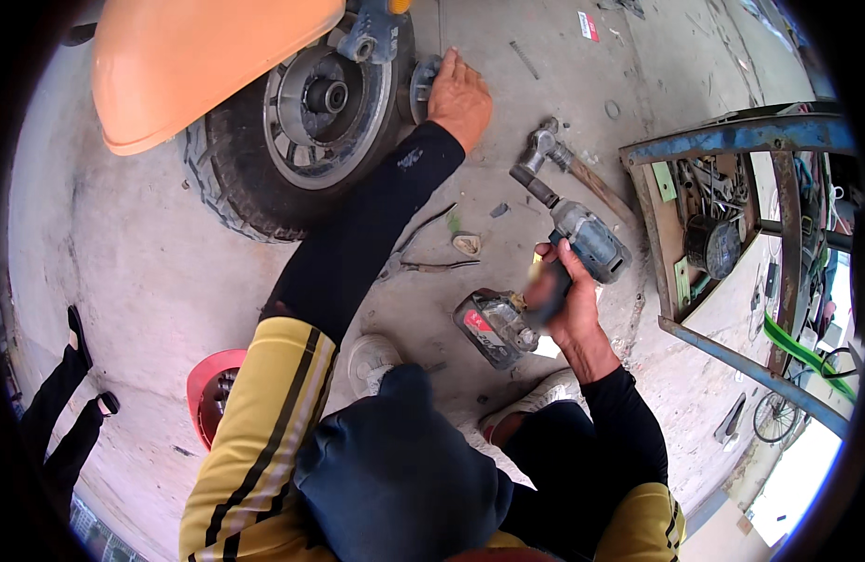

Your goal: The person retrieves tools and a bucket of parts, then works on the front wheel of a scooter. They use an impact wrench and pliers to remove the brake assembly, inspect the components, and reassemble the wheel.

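Note:
My right hand (575,304) is wrapped round the handle of a cordless impact wrench (587,239), with a dark socket on its nose and a battery (493,326) at its base. My left hand (460,101) is stretched out to the far side of a wheel with a black tyre (231,173). Its fingers are bent against a grey round metal part (421,89) beside the tyre; the thumb is hidden. Above the wheel is an orange fender (203,66). A hammer (596,183) with a wooden handle lies just beyond the wrench.
Pliers (409,248) lie on the concrete floor between my arms. A red bowl (196,398) of metal pieces stands at the left. On the right is a blue metal frame (732,140) with a tray of tools. Another person's legs (62,403) show at far left.

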### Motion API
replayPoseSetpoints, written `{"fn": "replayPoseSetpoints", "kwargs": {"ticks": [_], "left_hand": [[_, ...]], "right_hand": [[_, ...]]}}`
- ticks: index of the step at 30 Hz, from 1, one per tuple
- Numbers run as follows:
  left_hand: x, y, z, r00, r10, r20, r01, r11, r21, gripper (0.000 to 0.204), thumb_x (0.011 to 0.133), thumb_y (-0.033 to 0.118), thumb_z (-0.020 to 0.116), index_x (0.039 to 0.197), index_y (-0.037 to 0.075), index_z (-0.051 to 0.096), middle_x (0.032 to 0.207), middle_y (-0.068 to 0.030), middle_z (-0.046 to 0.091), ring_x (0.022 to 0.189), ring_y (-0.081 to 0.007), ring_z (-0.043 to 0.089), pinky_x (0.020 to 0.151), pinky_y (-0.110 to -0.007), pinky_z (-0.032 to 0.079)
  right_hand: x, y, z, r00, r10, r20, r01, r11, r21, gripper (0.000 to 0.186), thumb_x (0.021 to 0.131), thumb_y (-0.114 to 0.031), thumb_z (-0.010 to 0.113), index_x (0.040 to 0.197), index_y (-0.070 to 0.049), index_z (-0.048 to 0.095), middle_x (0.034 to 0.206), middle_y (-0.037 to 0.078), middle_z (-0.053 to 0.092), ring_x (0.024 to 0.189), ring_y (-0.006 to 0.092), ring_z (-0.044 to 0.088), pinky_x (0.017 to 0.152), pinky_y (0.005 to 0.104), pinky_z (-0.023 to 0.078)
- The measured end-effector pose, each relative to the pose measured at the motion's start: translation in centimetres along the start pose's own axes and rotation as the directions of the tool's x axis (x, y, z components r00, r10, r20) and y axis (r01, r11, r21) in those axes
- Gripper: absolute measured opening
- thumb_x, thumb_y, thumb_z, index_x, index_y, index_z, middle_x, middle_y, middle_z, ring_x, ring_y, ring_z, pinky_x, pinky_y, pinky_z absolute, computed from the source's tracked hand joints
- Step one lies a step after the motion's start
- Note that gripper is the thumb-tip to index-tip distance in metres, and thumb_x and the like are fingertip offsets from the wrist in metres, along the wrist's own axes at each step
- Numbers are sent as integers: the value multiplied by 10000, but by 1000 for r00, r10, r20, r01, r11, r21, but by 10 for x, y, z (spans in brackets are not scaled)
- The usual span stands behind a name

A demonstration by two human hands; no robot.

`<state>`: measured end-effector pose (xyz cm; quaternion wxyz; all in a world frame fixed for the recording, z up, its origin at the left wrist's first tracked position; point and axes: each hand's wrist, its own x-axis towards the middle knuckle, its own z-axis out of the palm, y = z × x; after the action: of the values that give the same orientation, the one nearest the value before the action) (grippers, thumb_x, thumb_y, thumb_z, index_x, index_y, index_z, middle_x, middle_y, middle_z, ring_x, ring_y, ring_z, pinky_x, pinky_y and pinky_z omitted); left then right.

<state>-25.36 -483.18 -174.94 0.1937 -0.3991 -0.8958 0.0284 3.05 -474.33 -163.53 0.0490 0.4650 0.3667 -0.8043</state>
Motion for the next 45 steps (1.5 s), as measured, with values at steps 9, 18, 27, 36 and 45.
{"fn": "replayPoseSetpoints", "kwargs": {"ticks": [9,18,27,36,45], "left_hand": [[1,4,9,985,172,23,-174,978,112,188,841,177,664,949,44,742,1019,-88,664,1126,-248,547,1087,-424,347],[-31,4,-58,961,272,-57,-269,861,-431,393,765,299,798,1003,61,596,1068,-79,579,1139,-253,531,1107,-525,328],[-40,7,-87,970,226,-94,-236,762,-603,353,809,239,766,1020,62,546,1078,-78,553,1173,-250,521,1100,-553,313],[-42,8,-98,977,190,-96,-207,739,-641,325,841,235,733,1033,69,530,1101,-85,540,1191,-263,508,1108,-554,296],[-44,13,-108,970,208,-129,-242,741,-627,328,817,207,726,1034,53,534,1112,-88,547,1172,-265,519,1081,-564,314]], "right_hand": [[-6,-15,-39,996,-79,47,76,995,67,379,986,-438,669,1059,-70,620,656,-3,475,559,137,451,584,308,419],[-4,-26,-41,981,-78,175,65,995,79,411,984,-440,661,1093,-45,623,664,12,472,568,148,451,596,320,415],[-6,-19,-46,976,-53,213,44,998,50,442,983,-462,652,1107,-40,613,666,4,460,569,144,447,612,331,412],[-12,-14,-60,970,-16,243,-6,996,87,468,990,-488,624,1125,-41,609,681,-6,455,561,129,428,610,328,399],[-11,-11,-57,957,32,287,-89,978,189,465,1027,-492,572,1141,-43,615,767,14,550,605,154,523,623,318,465]]}}
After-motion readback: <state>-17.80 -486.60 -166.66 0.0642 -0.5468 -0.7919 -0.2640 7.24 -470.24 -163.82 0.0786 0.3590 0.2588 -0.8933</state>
